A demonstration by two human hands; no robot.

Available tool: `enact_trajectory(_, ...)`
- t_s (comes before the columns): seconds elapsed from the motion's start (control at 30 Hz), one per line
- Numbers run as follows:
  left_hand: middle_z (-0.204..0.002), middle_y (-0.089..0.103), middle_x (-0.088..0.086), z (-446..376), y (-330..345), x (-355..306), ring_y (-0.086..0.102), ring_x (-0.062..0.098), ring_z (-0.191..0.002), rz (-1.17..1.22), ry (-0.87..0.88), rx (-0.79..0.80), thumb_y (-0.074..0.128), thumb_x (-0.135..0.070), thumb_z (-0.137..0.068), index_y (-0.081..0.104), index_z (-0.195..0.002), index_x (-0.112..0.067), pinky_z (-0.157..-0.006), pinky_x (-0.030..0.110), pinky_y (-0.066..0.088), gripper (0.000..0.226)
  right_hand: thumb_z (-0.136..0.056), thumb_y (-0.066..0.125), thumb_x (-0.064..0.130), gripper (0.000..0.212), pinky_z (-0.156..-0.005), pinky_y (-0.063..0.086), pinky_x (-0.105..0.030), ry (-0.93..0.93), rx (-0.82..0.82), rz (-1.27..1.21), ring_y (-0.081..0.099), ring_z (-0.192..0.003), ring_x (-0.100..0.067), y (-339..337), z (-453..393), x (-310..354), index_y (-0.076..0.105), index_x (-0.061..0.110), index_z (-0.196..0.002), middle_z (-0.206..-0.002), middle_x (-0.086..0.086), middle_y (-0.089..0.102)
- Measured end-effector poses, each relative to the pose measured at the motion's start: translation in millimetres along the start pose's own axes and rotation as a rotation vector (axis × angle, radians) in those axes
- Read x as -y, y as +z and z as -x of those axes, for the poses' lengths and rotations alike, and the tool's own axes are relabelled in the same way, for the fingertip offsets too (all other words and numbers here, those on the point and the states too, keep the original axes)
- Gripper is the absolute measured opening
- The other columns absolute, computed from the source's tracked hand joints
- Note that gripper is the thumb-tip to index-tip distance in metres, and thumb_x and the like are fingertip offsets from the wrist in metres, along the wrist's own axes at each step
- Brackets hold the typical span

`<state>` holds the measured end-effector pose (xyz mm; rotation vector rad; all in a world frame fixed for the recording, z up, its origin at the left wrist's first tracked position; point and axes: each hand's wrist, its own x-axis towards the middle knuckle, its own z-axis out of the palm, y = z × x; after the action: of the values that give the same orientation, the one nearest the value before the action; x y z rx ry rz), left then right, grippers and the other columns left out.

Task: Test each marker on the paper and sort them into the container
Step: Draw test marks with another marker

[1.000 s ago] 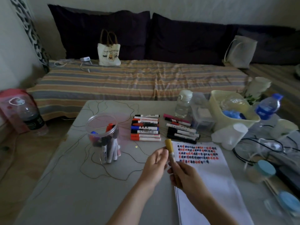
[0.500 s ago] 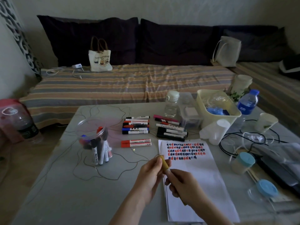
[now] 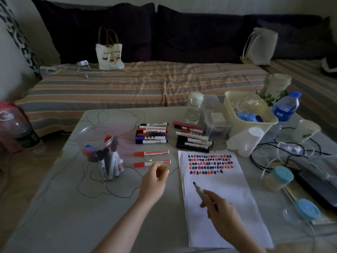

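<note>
1. The cap (image 3: 162, 169) has come off: left hand (image 3: 154, 181) now grips it mid-table.
2. Right hand (image 3: 221, 210) grasps the bared marker (image 3: 199, 189), tip over the paper (image 3: 235, 212) near the table's front edge; testing comes next.

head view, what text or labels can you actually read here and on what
"NAUGHTY BEAR": on the tote bag on the sofa, faint.
"MARKER": on a blue-capped marker in the left group, only just legible.
Other marker barrels: print too small to read.
Bottle label: white marks, blurred.
Paper: rows of red, blue and black test scribbles, not words.
Left hand holds a yellow cap; right hand holds the open marker; neither shows readable print.
</note>
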<state>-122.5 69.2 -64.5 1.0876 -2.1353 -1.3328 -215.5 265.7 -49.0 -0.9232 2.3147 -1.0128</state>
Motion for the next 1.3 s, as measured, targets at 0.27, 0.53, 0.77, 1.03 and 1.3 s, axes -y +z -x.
enact_trajectory(0.27,-0.092,0.061,-0.006,-18.2,11.0,24.1,0.059,0.012,-0.088,-0.168,0.178,-0.067,0.065,-0.017,-0.09,0.061,-0.096,-0.015,-0.076,0.027,0.048,0.007,-0.094,0.046,-0.012,0.065,-0.087,0.053,-0.02,-0.182,-0.163,-0.271,0.066,-0.102,-0.004,-22.8,-17.6,-16.5,0.065,0.047,-0.112,-0.114,0.023,0.065)
enact_trajectory(0.53,-0.091,0.061,-0.008,-35.8,39.7,20.4,0.058,0.008,-0.083,-0.205,0.283,0.032,0.063,-0.023,-0.092,0.058,-0.102,-0.021,-0.072,0.023,0.047,0.012,-0.084,0.067,0.015,0.028,-0.062,0.048,-0.029,0.135,-0.306,-0.743,0.064,-0.071,-0.015,-74.0,-37.4,-27.7,0.066,0.016,-0.113,-0.084,-0.007,0.074)
enact_trajectory(0.77,-0.117,0.057,-0.012,-29.9,60.7,36.2,0.049,0.012,-0.108,-0.504,0.487,-0.012,0.049,-0.057,-0.087,0.053,-0.12,-0.031,-0.092,0.03,0.036,0.042,-0.086,0.068,0.029,0.015,-0.046,0.046,-0.027,0.087,-0.444,-0.288,0.057,-0.048,-0.015,-77.3,-66.4,-63.6,0.067,0.015,-0.082,-0.06,-0.004,0.067)
enact_trajectory(1.03,-0.114,0.05,-0.013,-32.0,61.7,37.2,0.047,0.014,-0.108,-0.561,0.536,-0.02,0.048,-0.069,-0.08,0.062,-0.117,-0.035,-0.095,0.035,0.037,0.052,-0.085,0.073,0.024,0.015,-0.046,0.052,-0.026,0.056,-0.414,-0.273,0.06,-0.049,-0.01,-68.5,-100.4,-78.1,0.067,0.011,-0.087,-0.062,-0.004,0.067)
enact_trajectory(1.3,-0.112,0.05,-0.013,-32.6,62.2,36.9,0.046,0.013,-0.108,-0.539,0.53,-0.022,0.05,-0.068,-0.079,0.064,-0.115,-0.035,-0.097,0.036,0.036,0.051,-0.086,0.069,0.035,0.014,-0.063,0.055,-0.037,0.087,-0.489,-0.184,0.067,-0.068,-0.011,-58.8,-97.4,-92.9,0.073,0.023,-0.08,-0.069,0.005,0.071)
